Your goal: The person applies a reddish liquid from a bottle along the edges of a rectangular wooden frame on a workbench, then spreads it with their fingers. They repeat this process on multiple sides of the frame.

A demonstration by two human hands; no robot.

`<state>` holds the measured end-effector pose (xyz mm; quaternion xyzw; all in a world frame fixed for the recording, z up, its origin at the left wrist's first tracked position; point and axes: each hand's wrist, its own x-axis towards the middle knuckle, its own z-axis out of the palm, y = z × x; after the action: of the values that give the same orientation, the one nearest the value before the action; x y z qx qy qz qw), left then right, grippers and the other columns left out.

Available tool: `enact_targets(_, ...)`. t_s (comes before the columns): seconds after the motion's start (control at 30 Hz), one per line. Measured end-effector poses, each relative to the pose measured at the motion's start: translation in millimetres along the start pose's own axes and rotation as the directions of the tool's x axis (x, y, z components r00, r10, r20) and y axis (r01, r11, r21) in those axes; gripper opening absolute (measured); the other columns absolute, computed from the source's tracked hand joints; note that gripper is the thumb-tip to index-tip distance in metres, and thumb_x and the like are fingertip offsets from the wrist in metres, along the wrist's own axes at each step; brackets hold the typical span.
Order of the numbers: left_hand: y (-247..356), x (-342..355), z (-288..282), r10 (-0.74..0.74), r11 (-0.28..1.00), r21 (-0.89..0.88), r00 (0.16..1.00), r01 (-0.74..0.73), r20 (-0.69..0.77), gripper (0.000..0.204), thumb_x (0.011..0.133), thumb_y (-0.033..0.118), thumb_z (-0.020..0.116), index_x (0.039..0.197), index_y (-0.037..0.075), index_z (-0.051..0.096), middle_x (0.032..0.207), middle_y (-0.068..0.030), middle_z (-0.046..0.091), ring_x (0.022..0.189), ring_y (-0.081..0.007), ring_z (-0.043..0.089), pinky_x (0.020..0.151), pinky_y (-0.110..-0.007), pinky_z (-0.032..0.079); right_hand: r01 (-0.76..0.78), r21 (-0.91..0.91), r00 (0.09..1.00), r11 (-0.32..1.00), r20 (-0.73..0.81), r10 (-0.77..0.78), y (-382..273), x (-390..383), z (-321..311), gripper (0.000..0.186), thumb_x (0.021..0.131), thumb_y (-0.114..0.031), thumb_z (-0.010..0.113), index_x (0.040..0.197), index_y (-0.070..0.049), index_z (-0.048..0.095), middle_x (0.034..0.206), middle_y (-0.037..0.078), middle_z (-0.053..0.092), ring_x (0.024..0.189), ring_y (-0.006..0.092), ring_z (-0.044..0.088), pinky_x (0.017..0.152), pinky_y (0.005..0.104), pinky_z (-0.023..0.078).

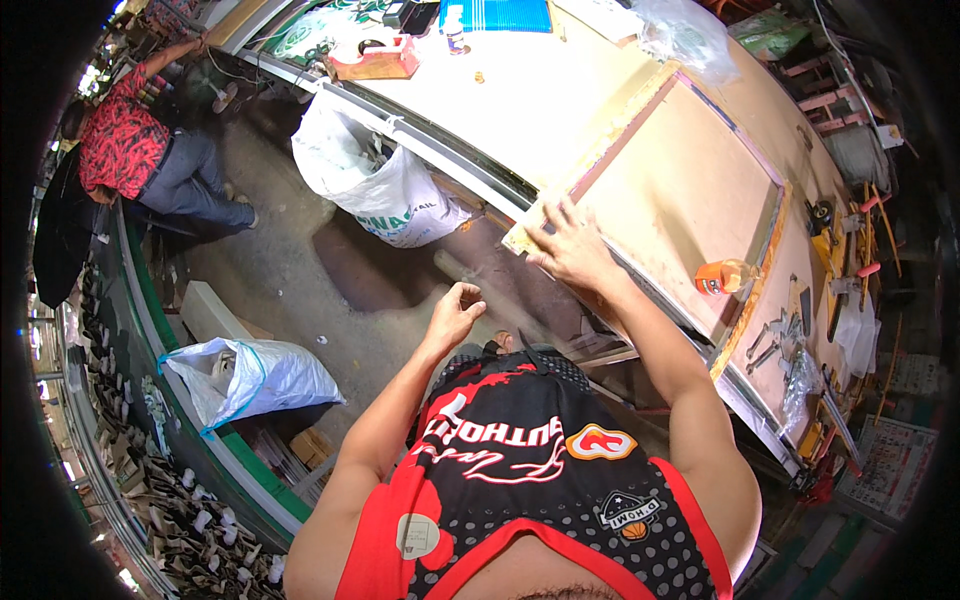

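The right hand [572, 245] is spreading its fingers over the near corner of a framed panel [670, 180], which is lying on the counter [500, 110] just ahead and to the right of this grip. The grip is standing open rather than closing around the wood; how firmly it is pressing, I cannot tell. The left hand [456, 315] is hanging in the air to the left of the right grip, off the counter, its fingers half curling. No object is showing in it, though I cannot tell whether something small is hiding between the fingertips.

Since only one loosely opened hand is meeting the panel, a push at that corner could be turning or sliding it instead of steadying it. The bottle [725, 277] of orange liquid is sitting to the right of the right grip, close by the frame's far strip; a knock from a shifting panel could be tipping it and wetting the board. Metal tools [770, 340] are lying beyond the bottle, and a hard shove could be jostling them. Left of the right grip, a white sack [375, 190] is gaping below the counter's edge, where anything small slipping off could be dropping in.
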<state>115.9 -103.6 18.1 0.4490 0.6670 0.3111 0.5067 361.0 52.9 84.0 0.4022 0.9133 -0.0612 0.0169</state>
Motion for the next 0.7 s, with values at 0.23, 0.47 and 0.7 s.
enact_targets(0.23, -2, -2, 2, -0.02, 1.0, 0.016, 1.0, 0.02, -0.009, 0.035, 0.094, 0.016, 0.074, 0.123, -0.001, 0.064, 0.112, -0.0148, 0.074, 0.103, -0.0235, 0.07, 0.093, -0.038, 0.055, -0.008, -0.023, 1.0, 1.0, -0.017, 0.007, 6, -6, 3, 0.06, 0.1, -0.065, 0.05, 0.148, -0.03, 0.059, 0.169, 0.016, 0.03, 0.158, 0.0423, 0.02, 0.117, 0.078, 0.02)
enact_targets(0.47, 0, -2, 1, 0.019, 1.0, -0.008, 1.0, -0.019, -0.003, 0.034, 0.094, 0.015, 0.073, 0.123, -0.002, 0.064, 0.112, -0.0162, 0.074, 0.105, -0.0247, 0.071, 0.094, -0.038, 0.055, -0.026, -0.028, 0.998, 0.999, -0.054, 0.024, 6, -7, -5, 0.061, 0.1, -0.067, 0.049, 0.145, -0.028, 0.06, 0.167, 0.018, 0.033, 0.157, 0.0422, 0.022, 0.115, 0.0789, 0.021)
enact_targets(0.7, 2, -4, 5, 0.017, 1.0, -0.015, 1.0, -0.017, 0.002, 0.029, 0.095, 0.01, 0.073, 0.121, 0.0, 0.065, 0.109, -0.009, 0.072, 0.097, -0.0173, 0.067, 0.087, -0.034, 0.054, 0.119, -0.034, 0.99, 0.992, -0.074, -0.121, -24, -6, 9, 0.065, 0.101, -0.069, 0.044, 0.148, -0.027, 0.058, 0.167, 0.02, 0.033, 0.155, 0.0446, 0.024, 0.118, 0.0755, 0.018)
